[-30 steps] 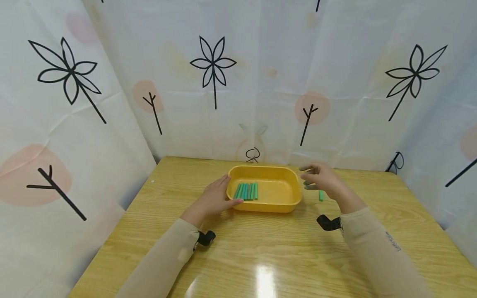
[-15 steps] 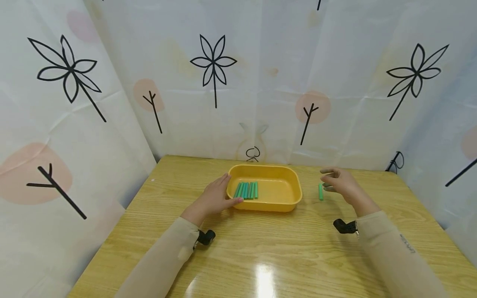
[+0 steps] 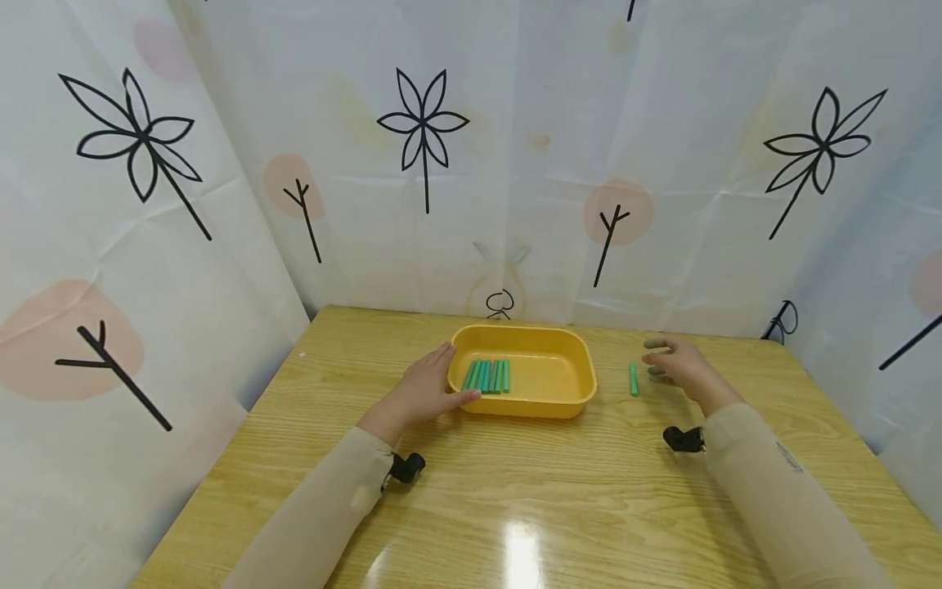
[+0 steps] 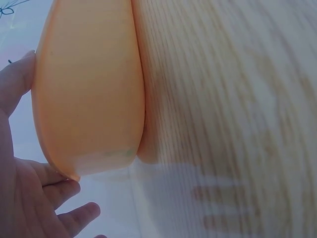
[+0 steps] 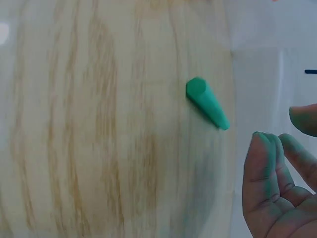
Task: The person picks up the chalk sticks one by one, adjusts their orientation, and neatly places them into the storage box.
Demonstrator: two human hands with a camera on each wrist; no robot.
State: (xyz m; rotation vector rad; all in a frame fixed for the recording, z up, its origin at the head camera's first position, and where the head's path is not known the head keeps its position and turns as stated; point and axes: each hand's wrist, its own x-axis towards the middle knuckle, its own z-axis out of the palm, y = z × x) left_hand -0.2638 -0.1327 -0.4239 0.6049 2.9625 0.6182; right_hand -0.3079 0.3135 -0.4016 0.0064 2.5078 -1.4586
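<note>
A yellow plastic tray [image 3: 548, 378] stands on the table with several green and blue-green chalk sticks [image 3: 489, 377] lined up side by side at its left end. My left hand [image 3: 418, 389] grips that end, thumb over the near rim and fingers along the left side. In the left wrist view, fingertips meet the tray's rim [image 4: 42, 148]. One green chalk stick [image 3: 633, 379] lies alone on the wood, right of the tray. Just right of it, my right hand [image 3: 680, 365] hovers with thumb and fingers apart, holding nothing. Green dust coats its fingertips [image 5: 265, 141].
The wooden table [image 3: 530, 474] runs back to a white patterned curtain [image 3: 515, 204], which also closes off both sides. A black cable [image 3: 780, 321] shows at the back right corner. Black wrist cameras sit on both sleeves.
My right hand has moved right, from beside the tray's right rim to past the single chalk stick, which now shows fully. The left hand and the tray have stayed put.
</note>
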